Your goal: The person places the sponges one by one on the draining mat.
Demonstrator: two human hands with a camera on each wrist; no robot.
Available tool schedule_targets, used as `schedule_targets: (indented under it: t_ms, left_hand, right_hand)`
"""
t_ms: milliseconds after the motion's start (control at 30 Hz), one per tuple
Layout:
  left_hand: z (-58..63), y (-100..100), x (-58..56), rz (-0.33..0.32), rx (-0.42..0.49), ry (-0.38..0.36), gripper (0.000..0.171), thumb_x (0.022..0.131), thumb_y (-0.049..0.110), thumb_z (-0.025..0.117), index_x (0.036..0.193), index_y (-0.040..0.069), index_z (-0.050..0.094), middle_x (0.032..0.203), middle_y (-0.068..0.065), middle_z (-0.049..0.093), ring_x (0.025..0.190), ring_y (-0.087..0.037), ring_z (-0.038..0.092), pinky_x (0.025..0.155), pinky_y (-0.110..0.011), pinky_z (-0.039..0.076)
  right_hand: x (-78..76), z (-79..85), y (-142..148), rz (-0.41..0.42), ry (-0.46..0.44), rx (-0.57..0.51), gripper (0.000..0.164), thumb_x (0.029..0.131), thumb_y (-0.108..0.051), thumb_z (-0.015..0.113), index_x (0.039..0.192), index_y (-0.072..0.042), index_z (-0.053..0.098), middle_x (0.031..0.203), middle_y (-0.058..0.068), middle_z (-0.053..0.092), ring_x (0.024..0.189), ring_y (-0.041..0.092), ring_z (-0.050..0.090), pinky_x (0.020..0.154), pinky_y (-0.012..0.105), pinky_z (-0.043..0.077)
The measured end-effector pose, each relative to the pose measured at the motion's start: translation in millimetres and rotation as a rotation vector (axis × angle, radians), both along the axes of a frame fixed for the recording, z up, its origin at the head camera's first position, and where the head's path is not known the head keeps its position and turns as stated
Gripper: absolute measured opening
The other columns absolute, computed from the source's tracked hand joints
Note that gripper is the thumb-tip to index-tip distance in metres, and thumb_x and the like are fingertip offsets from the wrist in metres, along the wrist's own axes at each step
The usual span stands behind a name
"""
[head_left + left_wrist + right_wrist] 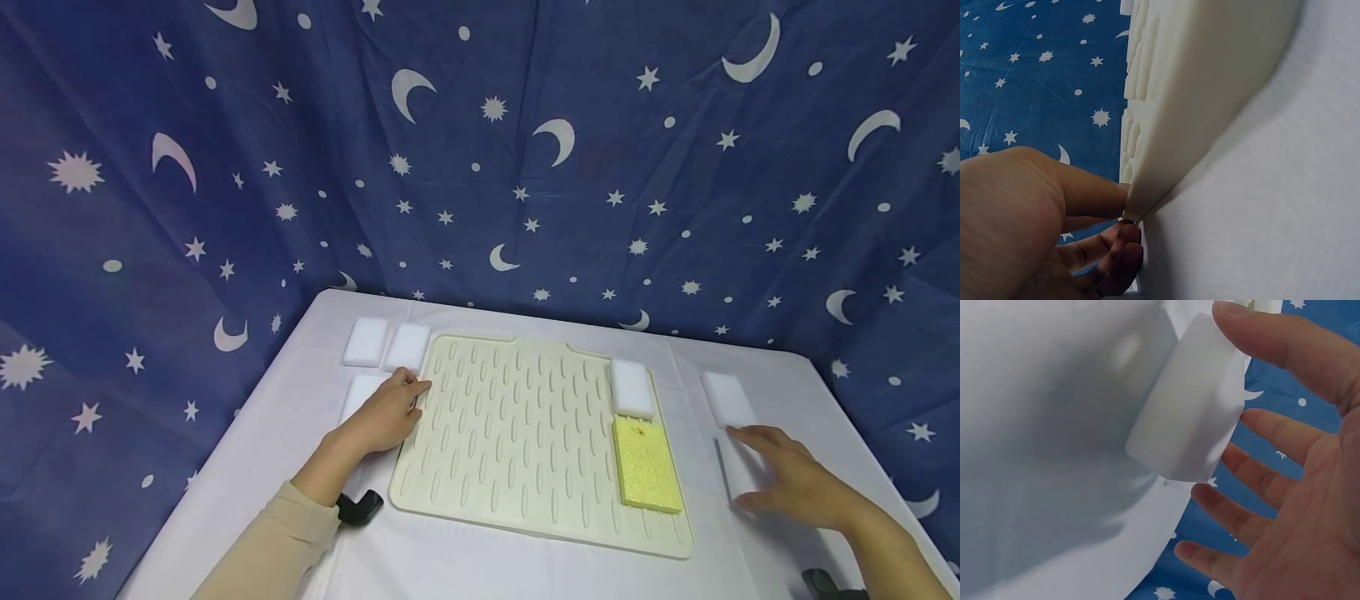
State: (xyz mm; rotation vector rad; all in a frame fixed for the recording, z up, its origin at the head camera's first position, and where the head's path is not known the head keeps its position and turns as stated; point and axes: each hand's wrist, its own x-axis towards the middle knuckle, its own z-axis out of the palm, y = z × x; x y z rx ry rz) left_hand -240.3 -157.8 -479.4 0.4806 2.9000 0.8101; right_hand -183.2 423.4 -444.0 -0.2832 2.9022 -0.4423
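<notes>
Moon-patterned cloth [450, 150] hung behind; two sponges [647, 467] lay on the ridged mat [517, 450], five off; left hand [384, 414] pinched its edge, right hand [797, 477] splayed beside one.

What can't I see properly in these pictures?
All in the head view:
- White block beside the left hand: partly hidden by that hand.
- Black object near the left sleeve: one end hidden by the arm.
- Dark spots on the yellow block: too small to identify.
</notes>
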Motion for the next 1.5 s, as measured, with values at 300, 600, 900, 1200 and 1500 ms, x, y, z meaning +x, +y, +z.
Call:
schedule_targets:
  t_ms: [300, 600, 900, 1200, 1500]
  left_hand:
    - [-1.3, 0, -0.1, -0.003, -0.003, 0.010, 0.050, 0.099, 0.007, 0.063, 0.147, -0.003, 0.054, 0.132, -0.017, 0.052, 0.112, -0.026, 0.052, 0.102, -0.043, 0.047]
    - [0.2, 0, -0.1, -0.007, -0.013, 0.011, 0.050, 0.100, 0.007, 0.063, 0.148, -0.002, 0.054, 0.134, -0.018, 0.052, 0.115, -0.027, 0.053, 0.103, -0.043, 0.047]
    - [-0.5, 0, -0.4, 0.000, -0.007, 0.003, 0.050, 0.100, 0.007, 0.063, 0.148, -0.002, 0.054, 0.134, -0.017, 0.052, 0.114, -0.026, 0.052, 0.102, -0.043, 0.047]
    - [-2.3, 0, -0.5, -0.001, -0.008, 0.010, 0.050, 0.099, 0.007, 0.063, 0.148, -0.003, 0.054, 0.134, -0.018, 0.052, 0.117, -0.027, 0.053, 0.105, -0.044, 0.046]
    - [-1.4, 0, 0.2, 0.001, -0.010, 0.010, 0.050, 0.100, 0.007, 0.063, 0.148, -0.002, 0.054, 0.134, -0.017, 0.052, 0.116, -0.026, 0.052, 0.104, -0.044, 0.047]
  right_hand:
    - [-1.4, 4.9, -9, 0.020, 0.015, 0.011, 0.111, 0.062, -0.039, 0.096, 0.153, -0.001, 0.045, 0.147, 0.031, 0.040, 0.128, 0.054, 0.042, 0.096, 0.080, 0.038]
    - [-5.6, 12.3, -17, 0.020, 0.005, 0.054, 0.113, 0.061, -0.043, 0.096, 0.153, -0.003, 0.045, 0.147, 0.031, 0.040, 0.127, 0.053, 0.043, 0.096, 0.079, 0.040]
    - [-9.6, 21.9, -27, 0.031, 0.009, 0.087, 0.112, 0.061, -0.044, 0.097, 0.154, -0.005, 0.047, 0.146, 0.030, 0.042, 0.127, 0.053, 0.045, 0.096, 0.078, 0.042]
    - [-14.9, 32.0, -39, 0.086, 0.035, 0.084, 0.107, 0.065, -0.046, 0.095, 0.152, -0.005, 0.048, 0.145, 0.028, 0.045, 0.126, 0.051, 0.047, 0.097, 0.074, 0.044]
    - [-22.9, 40.5, -52, 0.105, 0.039, 0.073, 0.106, 0.067, -0.048, 0.094, 0.152, -0.005, 0.048, 0.145, 0.030, 0.045, 0.127, 0.051, 0.048, 0.096, 0.073, 0.045]
